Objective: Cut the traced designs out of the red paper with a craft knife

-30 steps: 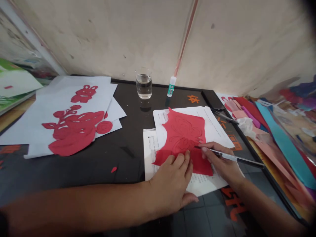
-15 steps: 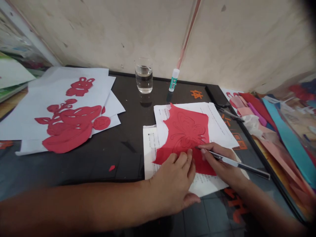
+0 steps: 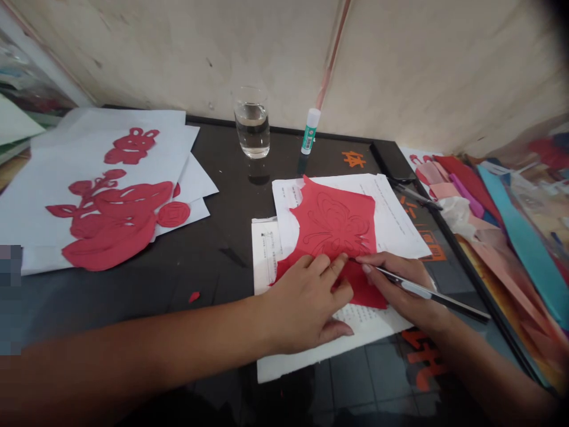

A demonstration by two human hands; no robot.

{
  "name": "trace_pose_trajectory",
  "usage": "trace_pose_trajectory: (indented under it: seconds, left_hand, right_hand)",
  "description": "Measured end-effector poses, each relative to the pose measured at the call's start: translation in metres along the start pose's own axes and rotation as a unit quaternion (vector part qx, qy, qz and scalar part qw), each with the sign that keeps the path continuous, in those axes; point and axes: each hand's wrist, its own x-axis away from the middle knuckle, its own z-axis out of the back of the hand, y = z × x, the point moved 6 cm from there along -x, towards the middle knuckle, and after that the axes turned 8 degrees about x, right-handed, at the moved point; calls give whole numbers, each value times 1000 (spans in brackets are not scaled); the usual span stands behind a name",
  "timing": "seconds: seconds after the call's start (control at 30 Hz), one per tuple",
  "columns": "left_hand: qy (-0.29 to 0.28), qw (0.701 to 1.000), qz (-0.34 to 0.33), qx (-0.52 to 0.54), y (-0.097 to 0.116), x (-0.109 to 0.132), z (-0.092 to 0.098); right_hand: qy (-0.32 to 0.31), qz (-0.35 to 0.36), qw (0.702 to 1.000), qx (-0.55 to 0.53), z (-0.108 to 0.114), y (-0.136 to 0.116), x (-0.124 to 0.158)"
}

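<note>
My left hand (image 3: 306, 296) lies on a red sheet of paper (image 3: 333, 201), its fingers spread and pressing on the lower part. An outlined butterfly (image 3: 338, 225) shows on this sheet, its lower part covered by my fingers. In my right hand (image 3: 400, 281) is a slim silver-and-black craft knife (image 3: 444, 301), held like a pen. Its tip meets the red paper just right of my left fingertips. Beneath the red sheet lie printed white pages (image 3: 398, 222) and a booklet (image 3: 264, 246).
At the left, red paper cutouts (image 3: 120, 222) rest on white sheets (image 3: 73, 148). A glass of water (image 3: 252, 130) and a glue stick (image 3: 310, 131) stand near the wall. Scissors (image 3: 420, 194) and coloured paper strips (image 3: 524, 231) lie at the right. A red scrap (image 3: 194, 297) is on the dark table.
The view has shifted slightly. My left hand's fingers have moved a little on the red paper, closer to the knife tip. The knife stays in my right hand against the paper.
</note>
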Motion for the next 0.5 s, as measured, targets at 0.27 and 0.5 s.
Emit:
trace_pose_trajectory:
  seconds: [0.27, 0.5]
  left_hand:
    - [-5, 1000, -3, -7, 0, 0, 1]
    - [1, 1000, -11, -7, -2, 0, 0]
  right_hand:
    - [2, 20, 1000, -6, 4, 2, 2]
    - [-23, 23, 999, -2, 8, 4, -3]
